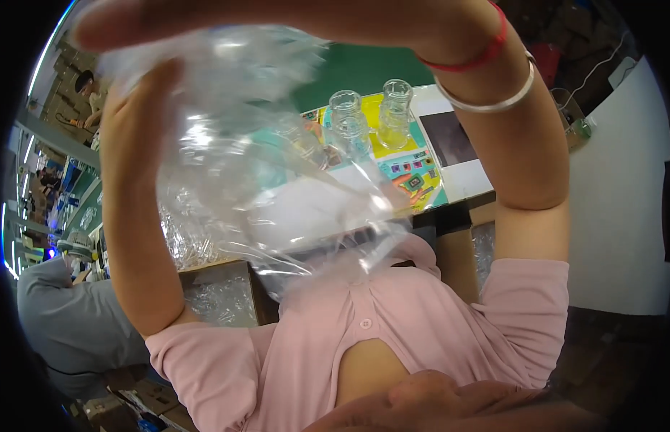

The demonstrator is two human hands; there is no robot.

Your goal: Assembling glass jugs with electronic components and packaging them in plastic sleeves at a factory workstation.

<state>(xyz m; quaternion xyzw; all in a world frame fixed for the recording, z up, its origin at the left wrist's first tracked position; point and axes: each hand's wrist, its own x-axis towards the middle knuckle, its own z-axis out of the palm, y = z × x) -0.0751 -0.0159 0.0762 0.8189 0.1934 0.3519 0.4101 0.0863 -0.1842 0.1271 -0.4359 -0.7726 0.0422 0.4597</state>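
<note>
A crinkled clear plastic bag hangs in the air in front of me, partly smeared by motion. Its lower corner reaches down before my chest. My left hand is raised at the bag's left side, its blurred fingers against the film. Across the top stretches my right hand, partly cut off by the picture's edge, with a blurred finger pointing left above the bag. Beyond the bag stand two clear glass vessels with narrowed waists, a nearer glass and a farther glass. Another glass shows dimly through the film.
The glasses stand on a colourful printed sheet over a green table. Clear plastic wrappings lie at the left. An open carton holds more film near my body. A person in grey is close at my left.
</note>
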